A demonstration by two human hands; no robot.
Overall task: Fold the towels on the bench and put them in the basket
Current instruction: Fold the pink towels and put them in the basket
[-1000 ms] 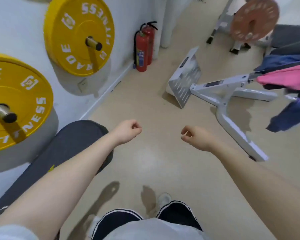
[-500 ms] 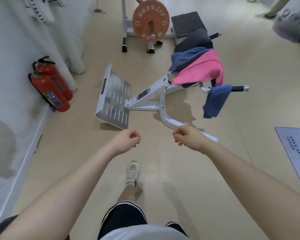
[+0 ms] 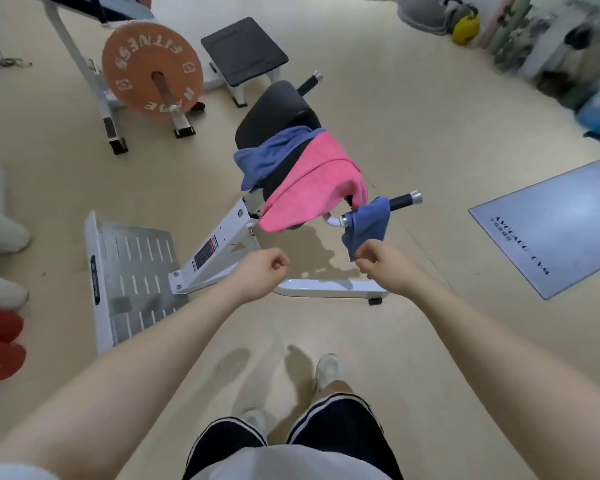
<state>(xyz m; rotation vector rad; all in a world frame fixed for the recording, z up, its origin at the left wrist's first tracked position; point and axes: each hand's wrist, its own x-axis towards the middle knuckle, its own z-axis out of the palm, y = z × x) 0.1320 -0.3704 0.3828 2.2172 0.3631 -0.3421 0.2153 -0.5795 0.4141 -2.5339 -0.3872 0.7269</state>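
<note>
The surface [image 3: 274,112], a slanted black pad on a white frame, stands ahead of the person and serves as the landmark here. No basket can be picked out anywhere around it, so the largest risk is judged to be carrying folded towels off with no clear place to set them.

Draped over the near end of the surface lies the pink towel [image 3: 312,181], with much of it hanging off the edge toward the person. A pull on any neighbouring cloth could drag it off onto the floor [image 3: 430,133].

Higher on the surface, partly tucked under the pink one, lies a blue towel [image 3: 274,150]; lifting it first would likely tip the pink one off.

A smaller blue towel [image 3: 366,225] hangs from the handle bar [image 3: 400,200] on the right side of the surface, its lower corner just at the right hand. A one-sided tug could slide it off the bar and drop it.

The right hand [image 3: 383,263] is curled; whether its grip already pinches that corner or only sits in front of it cannot be told. The left hand [image 3: 262,273] hovers below the surface's near end, its grip curled closed on nothing. Neither arm has reached the surface itself.
</note>
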